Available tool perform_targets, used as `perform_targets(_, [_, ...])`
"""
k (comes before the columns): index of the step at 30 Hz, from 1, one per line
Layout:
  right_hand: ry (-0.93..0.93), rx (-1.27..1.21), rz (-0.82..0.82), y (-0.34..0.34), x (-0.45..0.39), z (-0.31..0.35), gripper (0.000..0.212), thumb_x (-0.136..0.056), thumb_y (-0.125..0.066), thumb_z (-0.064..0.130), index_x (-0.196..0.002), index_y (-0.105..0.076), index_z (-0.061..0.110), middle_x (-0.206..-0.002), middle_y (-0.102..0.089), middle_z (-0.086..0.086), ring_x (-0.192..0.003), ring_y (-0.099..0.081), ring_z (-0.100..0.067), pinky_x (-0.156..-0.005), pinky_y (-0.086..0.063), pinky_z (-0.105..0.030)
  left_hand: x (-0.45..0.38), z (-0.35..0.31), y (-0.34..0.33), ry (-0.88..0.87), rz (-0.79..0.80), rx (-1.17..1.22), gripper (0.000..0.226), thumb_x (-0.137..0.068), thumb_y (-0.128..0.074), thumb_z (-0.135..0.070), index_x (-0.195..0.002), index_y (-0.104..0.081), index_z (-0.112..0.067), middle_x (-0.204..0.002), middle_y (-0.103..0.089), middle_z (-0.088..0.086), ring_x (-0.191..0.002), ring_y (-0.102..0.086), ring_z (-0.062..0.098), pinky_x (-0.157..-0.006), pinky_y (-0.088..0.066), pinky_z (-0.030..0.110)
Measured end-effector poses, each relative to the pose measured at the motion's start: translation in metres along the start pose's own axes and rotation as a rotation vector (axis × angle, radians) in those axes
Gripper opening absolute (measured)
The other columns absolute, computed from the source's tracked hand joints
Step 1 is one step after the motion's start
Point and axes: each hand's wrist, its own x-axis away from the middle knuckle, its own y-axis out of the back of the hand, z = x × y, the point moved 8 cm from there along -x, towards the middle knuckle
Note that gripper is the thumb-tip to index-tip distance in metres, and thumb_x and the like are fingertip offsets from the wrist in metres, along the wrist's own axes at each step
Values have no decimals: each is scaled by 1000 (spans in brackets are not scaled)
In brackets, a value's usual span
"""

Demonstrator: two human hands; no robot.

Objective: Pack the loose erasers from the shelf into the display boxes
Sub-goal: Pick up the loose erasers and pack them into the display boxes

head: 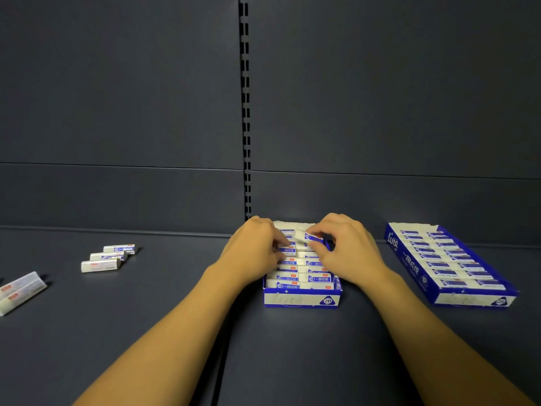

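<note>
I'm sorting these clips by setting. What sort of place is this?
Most likely a shop aisle, probably stationery. A dark metal shelf backs onto panels with a slotted upright, like store shelving. Printed display boxes of erasers stand on it, and both hands are in the middle one.

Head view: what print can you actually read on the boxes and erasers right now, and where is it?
"2B": in the blue triangle on the front wall of the centre display box.
"line": white script on the left side wall of the right display box; the characters below it are too blurred.
Eraser sleeves in both boxes and on the loose erasers: too small and blurred.
</note>
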Motion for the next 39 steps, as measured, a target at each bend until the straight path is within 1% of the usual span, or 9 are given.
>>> perform_targets(2, [-8, 10, 16, 0, 0, -1, 32, -91, -68, 38, -121, -67, 28, -116, -62, 11, -106, -55, -8, -88, -52, -29, 1, 0, 1, 5, -10, -5, 30, -88, -76, -31, -118, -73, -27, -110, -66, -7, -105, -52, 11, -88, -50, 29])
perform_targets(6, [-26, 30, 18, 3, 1, -3, 34, -91, -68, 39, -122, -67, 28, -117, -62, 11, -106, -54, -7, -88, -51, -28, 3, -3, 2, -9, -18, -21, 28, -89, -74, -33, -116, -73, -26, -113, -67, -7, -108, -52, 11, -89, -51, 30])
perform_targets(9, [-39, 44, 22, 5, 2, -4, 34, -91, -68, 38, -123, -65, 27, -117, -62, 11, -103, -51, -3, -84, -47, -24, 5, -3, 5, -23, -33, -13, 27, -90, -71, -33, -115, -74, -24, -112, -66, -7, -108, -52, 12, -88, -51, 30])
perform_targets(11, [-44, 59, 32, 6, 3, -4, 35, -91, -68, 38, -124, -65, 27, -118, -62, 10, -102, -47, -1, -82, -42, -21, 6, -1, 7, -22, -42, 1, 25, -90, -70, -33, -112, -76, -24, -109, -66, -7, -106, -52, 11, -87, -49, 27])
perform_targets(13, [-38, 81, 40, 8, 4, -3, 34, -92, -67, 38, -124, -64, 26, -119, -63, 10, -105, -49, -2, -81, -41, -20, 7, 0, 7, -15, -39, 18, 23, -90, -70, -33, -110, -77, -24, -108, -66, -7, -105, -52, 11, -86, -47, 25])
perform_targets(22, [-11, 139, 72, 11, 7, 8, 34, -93, -65, 39, -125, -64, 26, -120, -62, 10, -110, -51, -7, -86, -48, -25, 7, -3, 8, -5, -27, -2, 22, -92, -70, -31, -112, -77, -25, -110, -68, -7, -108, -52, 11, -89, -49, 27])
perform_targets(28, [4, 232, 148, 7, 7, 14, 36, -93, -65, 40, -127, -63, 30, -124, -60, 10, -113, -51, -8, -87, -52, -28, 6, -4, 7, 5, -16, -32, 21, -94, -67, -28, -112, -77, -26, -112, -69, -7, -111, -52, 12, -89, -48, 28])
perform_targets(35, [18, 295, 208, 2, 6, 20, 38, -93, -64, 41, -130, -62, 30, -129, -54, 9, -116, -49, -9, -88, -50, -27, 5, -6, 6, 5, -5, -51, 23, -96, -65, -29, -116, -76, -25, -116, -70, -5, -114, -53, 13, -92, -50, 30])
perform_targets(39, [16, 293, 230, -3, 5, 20, 37, -94, -64, 39, -130, -63, 28, -129, -56, 8, -116, -51, -10, -88, -50, -27, 6, -7, 7, -11, -10, -55, 23, -97, -63, -29, -116, -76, -25, -115, -70, -5, -114, -53, 13, -92, -49, 29])
